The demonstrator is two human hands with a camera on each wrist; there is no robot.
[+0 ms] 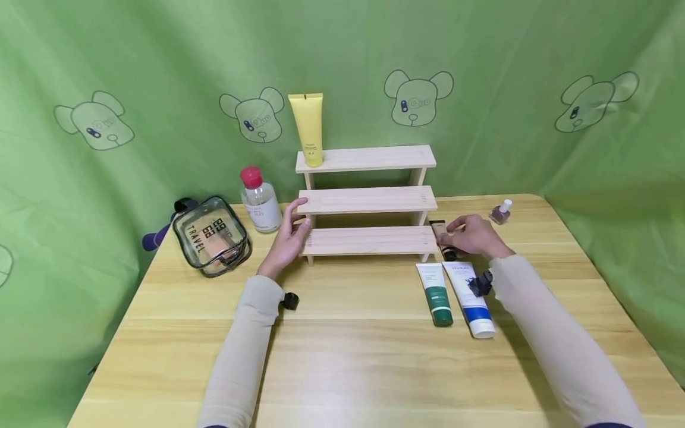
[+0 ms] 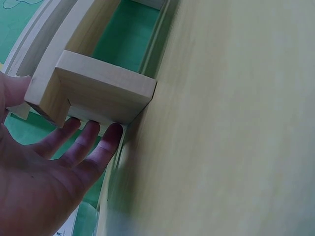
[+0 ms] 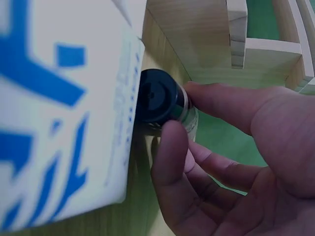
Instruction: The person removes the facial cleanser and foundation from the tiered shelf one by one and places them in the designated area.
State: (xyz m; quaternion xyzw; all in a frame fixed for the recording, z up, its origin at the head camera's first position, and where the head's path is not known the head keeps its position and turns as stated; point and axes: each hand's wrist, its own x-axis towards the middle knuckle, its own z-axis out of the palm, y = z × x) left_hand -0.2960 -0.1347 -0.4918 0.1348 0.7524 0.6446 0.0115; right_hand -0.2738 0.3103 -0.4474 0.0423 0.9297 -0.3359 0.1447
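A three-step wooden display shelf (image 1: 367, 199) stands at the back of the table. My left hand (image 1: 291, 235) is at its left end, index finger on the middle step and thumb by the lowest one. In the left wrist view the other fingers (image 2: 91, 147) reach, spread and fairly straight, to the shelf's end leg (image 2: 106, 88). Beside the shelf's right end, my right hand (image 1: 473, 236) pinches a small beige tube (image 1: 440, 233) with a black cap (image 3: 156, 96). A white-and-blue tube (image 1: 467, 291) and a white-and-green tube (image 1: 434, 291) lie in front of it.
A yellow tube (image 1: 308, 128) stands on the top step's left end. Left of the shelf are a red-capped clear bottle (image 1: 262, 205) and a transparent travel pouch (image 1: 211, 235). A nail polish bottle (image 1: 500, 213) is at the back right, before the green curtain (image 1: 508, 154).
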